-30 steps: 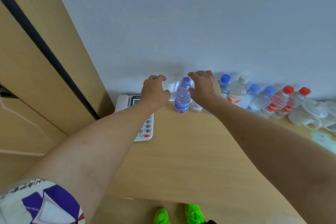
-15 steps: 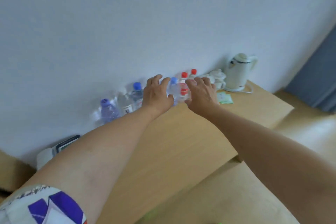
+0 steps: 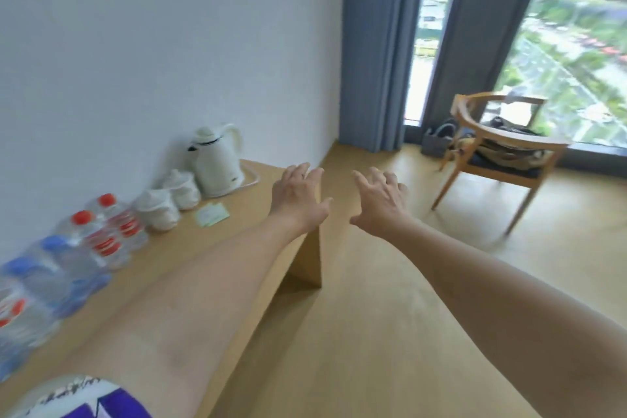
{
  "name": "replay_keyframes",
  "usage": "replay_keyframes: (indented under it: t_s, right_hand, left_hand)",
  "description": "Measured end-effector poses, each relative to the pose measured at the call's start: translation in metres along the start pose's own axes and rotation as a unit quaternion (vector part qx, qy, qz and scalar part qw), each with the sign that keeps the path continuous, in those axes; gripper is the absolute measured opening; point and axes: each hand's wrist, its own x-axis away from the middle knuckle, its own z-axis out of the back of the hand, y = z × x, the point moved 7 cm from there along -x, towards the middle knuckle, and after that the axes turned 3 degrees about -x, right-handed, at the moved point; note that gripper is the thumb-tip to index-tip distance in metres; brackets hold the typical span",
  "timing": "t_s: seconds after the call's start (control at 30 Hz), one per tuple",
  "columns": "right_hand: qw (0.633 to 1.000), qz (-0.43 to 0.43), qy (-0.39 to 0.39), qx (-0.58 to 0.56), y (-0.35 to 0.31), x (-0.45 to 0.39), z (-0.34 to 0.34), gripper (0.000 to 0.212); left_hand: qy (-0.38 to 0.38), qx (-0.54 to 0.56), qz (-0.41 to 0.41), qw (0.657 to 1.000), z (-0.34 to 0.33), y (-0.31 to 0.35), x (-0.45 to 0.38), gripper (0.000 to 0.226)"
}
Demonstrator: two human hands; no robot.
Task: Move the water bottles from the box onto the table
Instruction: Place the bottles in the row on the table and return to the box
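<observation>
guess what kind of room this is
Probably a hotel room. A white electric kettle and lidded white cups sit on a long wooden table against the wall, beside a row of water bottles; a wooden armchair faces a tall curtained window.

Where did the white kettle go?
In the head view, the white plastic kettle stands at the far end of the wooden table, against the wall, just beyond two white lidded cups.
</observation>
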Motion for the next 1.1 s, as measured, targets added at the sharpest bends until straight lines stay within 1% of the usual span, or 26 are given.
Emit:
replay_keyframes:
  t_s: [0.17,0.27,0.43,0.53,0.67,0.8,0.97,1.1]
  right_hand:
    - [0.995,-0.103,-0.017,-0.001,0.152,0.01,0.018,0.097]
    - [0.986,-0.166,-0.015,-0.007,0.234,0.022,0.027,0.098]
    - [0.962,-0.274,-0.001,-0.006,0.359,0.046,0.038,0.091]
    - [0.943,-0.333,0.0,0.005,0.431,0.057,0.04,0.087]
    - [0.916,-0.401,-0.001,0.011,0.528,0.053,0.047,0.092]
    - [0.886,-0.463,0.007,0.018,0.624,0.039,0.066,0.09]
    - [0.843,-0.539,0.0,0.011,0.727,0.032,0.098,0.094]
    - [0.811,-0.585,0.017,0.0,0.798,0.035,0.118,0.095]
  left_hand:
    - [-0.059,0.008,-0.082,0.995,-0.053,0.149,-0.05,0.072]
    - [-0.079,0.012,-0.134,0.988,-0.081,0.232,-0.075,0.071]
    - [-0.102,0.027,-0.235,0.966,-0.132,0.362,-0.108,0.07]
    - [-0.117,0.043,-0.279,0.952,-0.167,0.435,-0.129,0.069]
    - [-0.144,0.062,-0.339,0.927,-0.215,0.536,-0.166,0.071]
    - [-0.164,0.066,-0.404,0.898,-0.255,0.642,-0.215,0.075]
    - [-0.196,0.058,-0.46,0.864,-0.285,0.766,-0.269,0.077]
    - [-0.211,0.082,-0.509,0.83,-0.301,0.863,-0.284,0.078]
